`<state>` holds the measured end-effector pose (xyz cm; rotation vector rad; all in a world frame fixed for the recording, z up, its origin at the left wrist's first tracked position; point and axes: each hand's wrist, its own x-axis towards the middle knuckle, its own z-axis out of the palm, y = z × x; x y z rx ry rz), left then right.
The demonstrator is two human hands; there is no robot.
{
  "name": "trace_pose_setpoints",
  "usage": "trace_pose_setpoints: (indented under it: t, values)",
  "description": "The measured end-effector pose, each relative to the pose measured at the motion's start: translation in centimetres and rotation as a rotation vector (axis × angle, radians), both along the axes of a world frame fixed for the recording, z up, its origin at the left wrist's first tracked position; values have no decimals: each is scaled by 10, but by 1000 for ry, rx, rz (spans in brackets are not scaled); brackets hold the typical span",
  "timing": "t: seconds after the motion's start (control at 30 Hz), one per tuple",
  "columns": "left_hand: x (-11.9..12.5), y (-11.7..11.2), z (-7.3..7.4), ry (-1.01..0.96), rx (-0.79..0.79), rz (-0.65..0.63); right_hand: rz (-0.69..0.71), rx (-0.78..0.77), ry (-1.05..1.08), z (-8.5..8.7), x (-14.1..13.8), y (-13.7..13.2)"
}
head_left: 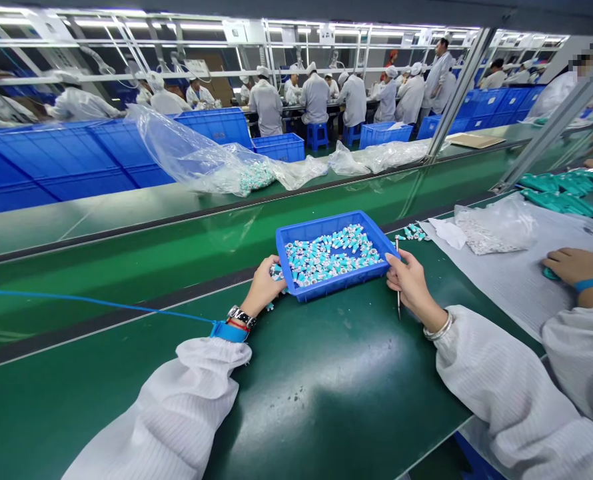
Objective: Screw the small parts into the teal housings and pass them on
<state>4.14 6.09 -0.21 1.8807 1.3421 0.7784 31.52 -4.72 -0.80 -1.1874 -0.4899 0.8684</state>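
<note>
A shallow blue plastic tray (336, 285) holds many small turquoise-and-white parts (309, 261), lying loose and heaped toward its left side. My left hand (264, 288) grips the tray's left end, with the fingers partly hidden. Several similar parts show beside and behind that hand. On the opposite end, my right hand (410, 280) is closed with its thumb on the tray's corner. The same hand also keeps a thin, pointed metal tool (399, 308) upright against the fingers; its exact kind is unclear.
Loose parts (412, 232) lie right of the tray. A co-worker's hand (574, 267) rests near a plastic bag of small pieces (499, 230) and teal items (561, 190). A blue cord (101, 303) runs left from my wrist. Behind the green conveyor (201, 233) stand blue crates (66, 160).
</note>
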Motion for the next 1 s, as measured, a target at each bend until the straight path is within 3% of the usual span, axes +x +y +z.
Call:
trace_pose_setpoints:
  t: [0.13,0.23,0.63,0.73,0.87,1.0]
  values:
    - [-2,1,-6,-6,166,-106,2,0,1,0,0,-1]
    - [-4,-1,-8,-20,196,-146,6,4,-2,0,1,-1]
    - [-18,9,20,49,2,-362,-13,17,-25,-3,1,0]
    - [-20,15,25,43,-93,-369,-30,19,-36,-4,0,0]
    - [-23,19,28,-110,-162,-335,-45,23,-46,-4,2,0]
    - [-36,6,33,-237,-167,-226,-51,19,-56,-3,3,-5]
